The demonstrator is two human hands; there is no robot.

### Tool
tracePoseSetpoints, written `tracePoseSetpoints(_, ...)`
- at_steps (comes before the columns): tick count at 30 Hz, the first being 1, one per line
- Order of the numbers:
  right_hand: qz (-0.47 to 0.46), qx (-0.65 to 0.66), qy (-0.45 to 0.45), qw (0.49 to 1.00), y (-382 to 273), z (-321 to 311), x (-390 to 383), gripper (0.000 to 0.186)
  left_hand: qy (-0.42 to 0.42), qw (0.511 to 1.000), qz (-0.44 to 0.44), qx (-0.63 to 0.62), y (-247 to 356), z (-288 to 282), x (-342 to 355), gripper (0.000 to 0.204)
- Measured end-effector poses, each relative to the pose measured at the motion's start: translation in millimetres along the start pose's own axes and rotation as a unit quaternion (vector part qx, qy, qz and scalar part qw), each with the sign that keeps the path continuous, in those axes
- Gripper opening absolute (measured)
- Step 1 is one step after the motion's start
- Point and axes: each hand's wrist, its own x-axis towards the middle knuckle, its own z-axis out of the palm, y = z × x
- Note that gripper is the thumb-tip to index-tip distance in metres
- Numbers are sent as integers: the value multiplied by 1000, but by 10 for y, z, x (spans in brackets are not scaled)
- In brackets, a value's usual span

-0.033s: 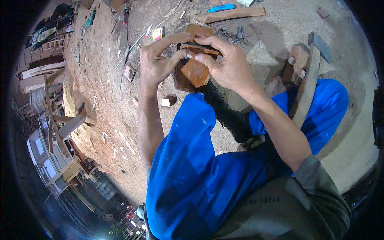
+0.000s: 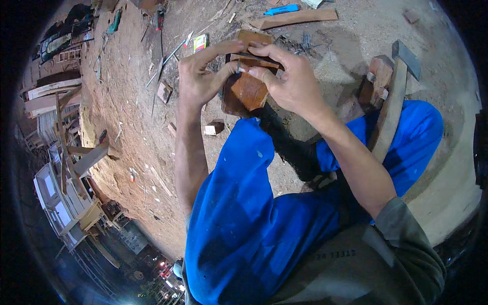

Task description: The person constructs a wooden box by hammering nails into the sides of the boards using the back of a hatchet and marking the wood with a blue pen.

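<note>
In front of my raised knee, both hands meet over a reddish-brown wooden block (image 2: 245,94). My left hand (image 2: 201,71) curls in from the left, thumb and forefinger bent against a narrow brown wooden piece (image 2: 260,62) lying across the block. My right hand (image 2: 295,79) mirrors it from the right, forefinger on the far side and thumb on the near side of the same piece. The thumb tips nearly touch, and whatever lies right between them is too small to make out. Another flat brown wooden piece (image 2: 254,36) shows just beyond the fingers.
A long-handled tool with a grey metal head (image 2: 408,60) leans by my right leg, beside a rough wooden chunk (image 2: 380,76). Beyond my hands lie a curved wooden piece (image 2: 297,20), a blue marker (image 2: 281,10) and a small colourful box (image 2: 200,43). Wooden furniture (image 2: 61,188) stands at left.
Both hands keep their grip. The wooden block and the piece across it have shifted very slightly.
</note>
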Motion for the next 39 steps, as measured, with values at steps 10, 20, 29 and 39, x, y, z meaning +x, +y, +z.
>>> tracePoseSetpoints(10, -8, 15, 52, 998, 187, -20, 237, 33, 5, 998, -8, -55, -194, 156, 235, 31)
tracePoseSetpoints(20, 81, -69, 9, 994, 285, -23, 917, 36, -74, 980, -76, -169, -827, 8, 867, 25)
tracePoseSetpoints(29, 94, -87, -12, 992, 138, 77, 955, 36, -70, 982, -74, -161, -974, -14, 761, 24)
tracePoseSetpoints(39, 123, -82, -29, 989, 52, 53, 992, 32, -1, 987, -106, -123, -923, 107, 698, 28)
